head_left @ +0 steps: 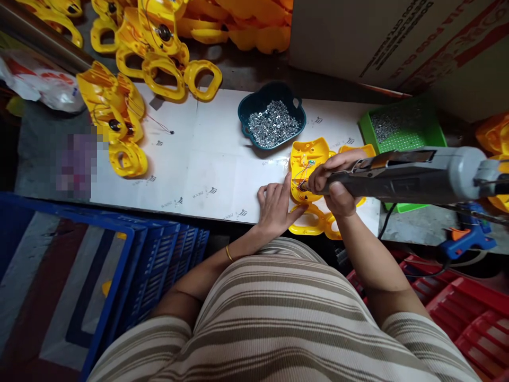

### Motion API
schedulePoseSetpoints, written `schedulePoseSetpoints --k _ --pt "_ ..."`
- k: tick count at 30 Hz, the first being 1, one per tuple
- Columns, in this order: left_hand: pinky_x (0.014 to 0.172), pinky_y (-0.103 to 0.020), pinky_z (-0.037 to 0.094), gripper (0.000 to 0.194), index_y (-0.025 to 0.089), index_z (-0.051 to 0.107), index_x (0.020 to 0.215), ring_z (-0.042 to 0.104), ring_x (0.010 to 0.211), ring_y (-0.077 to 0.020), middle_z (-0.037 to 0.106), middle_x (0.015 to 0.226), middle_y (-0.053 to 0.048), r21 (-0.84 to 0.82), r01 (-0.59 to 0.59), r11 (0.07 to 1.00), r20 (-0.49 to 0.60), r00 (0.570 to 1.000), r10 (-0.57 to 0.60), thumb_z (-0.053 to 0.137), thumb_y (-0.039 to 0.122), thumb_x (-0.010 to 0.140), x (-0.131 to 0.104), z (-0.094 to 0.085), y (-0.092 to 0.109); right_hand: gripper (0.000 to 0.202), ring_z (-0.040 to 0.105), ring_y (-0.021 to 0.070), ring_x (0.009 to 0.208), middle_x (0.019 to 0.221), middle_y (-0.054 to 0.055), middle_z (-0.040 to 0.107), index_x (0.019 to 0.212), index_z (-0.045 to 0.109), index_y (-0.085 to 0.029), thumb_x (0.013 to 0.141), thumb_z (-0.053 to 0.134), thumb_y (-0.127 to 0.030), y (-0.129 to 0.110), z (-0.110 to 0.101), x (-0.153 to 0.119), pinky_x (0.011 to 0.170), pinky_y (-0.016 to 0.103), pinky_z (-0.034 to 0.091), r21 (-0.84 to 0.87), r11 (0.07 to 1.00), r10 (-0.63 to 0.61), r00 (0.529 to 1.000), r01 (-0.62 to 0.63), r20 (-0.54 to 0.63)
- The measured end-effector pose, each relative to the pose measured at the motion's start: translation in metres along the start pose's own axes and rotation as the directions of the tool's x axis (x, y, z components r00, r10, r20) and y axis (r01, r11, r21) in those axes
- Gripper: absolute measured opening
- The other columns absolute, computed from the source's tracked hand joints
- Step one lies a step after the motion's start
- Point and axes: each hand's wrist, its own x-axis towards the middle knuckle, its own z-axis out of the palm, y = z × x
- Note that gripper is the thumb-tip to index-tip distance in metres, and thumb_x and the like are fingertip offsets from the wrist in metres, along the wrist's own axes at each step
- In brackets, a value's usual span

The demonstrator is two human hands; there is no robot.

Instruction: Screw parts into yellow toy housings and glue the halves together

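1. The carton (338, 40) over there reads "FOOD CO" in red and "DEVELOP" and "CITY" in black, upside down; the lettering repeated on the white-topped bench (214, 159) is too small for me to read.
2. One grey power screwdriver (409, 178): the right hand (342, 200) is wrapped around it, its tip inside a yellow shell (310, 148) on the bench's near edge.
3. The left hand (275, 208) lies loosely spread against that shell, gripping nothing.
4. Two containers of small metal pieces: one teal bowl (247, 124), one green basket (403, 142).
5. One blue glue gun (467, 237), at right.
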Motion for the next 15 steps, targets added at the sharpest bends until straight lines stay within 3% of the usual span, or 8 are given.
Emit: schedulePoseSetpoints --k 5,9,15 --pt "0.092 -0.044 0.025 0.08 0.015 0.01 0.155 0.057 0.096 -0.0244 0.071 0.085 -0.001 -0.069 0.012 0.998 0.073 0.997 -0.007 0.053 0.04 0.093 0.002 -0.003 0.001 0.022 0.047 0.0117 0.039 0.054 -0.008 0.049 0.1 0.054 -0.031 0.082 0.062 -0.041 0.006 -0.004 0.0 0.036 0.026 0.041 0.078 0.996 -0.053 0.991 0.044 0.12" --pt "0.089 -0.042 0.026 0.08 0.015 0.008 0.155 0.059 0.094 -0.0238 0.071 0.087 -0.002 -0.072 0.005 0.997 0.088 0.996 0.001 0.054 0.037 0.093 0.004 -0.004 0.001 0.018 0.045 0.009 0.037 0.053 -0.009 0.048 0.084 0.051 -0.027 0.078 0.066 -0.035 0.003 0.0 0.007 0.037 0.024 0.044 0.148 0.989 -0.05 0.984 0.024 0.172" --pt "0.087 -0.041 0.028 0.08 0.018 0.011 0.154 0.059 0.096 -0.0253 0.071 0.092 -0.004 -0.046 0.0 0.999 0.092 0.996 0.004 0.055 0.036 0.09 0.005 -0.008 0.002 0.029 0.042 0.0086 0.034 0.048 -0.01 0.047 0.076 0.049 -0.026 0.073 0.072 -0.043 0.001 -0.001 0.009 0.035 0.024 0.041 0.142 0.985 0.067 0.973 -0.1 0.219"
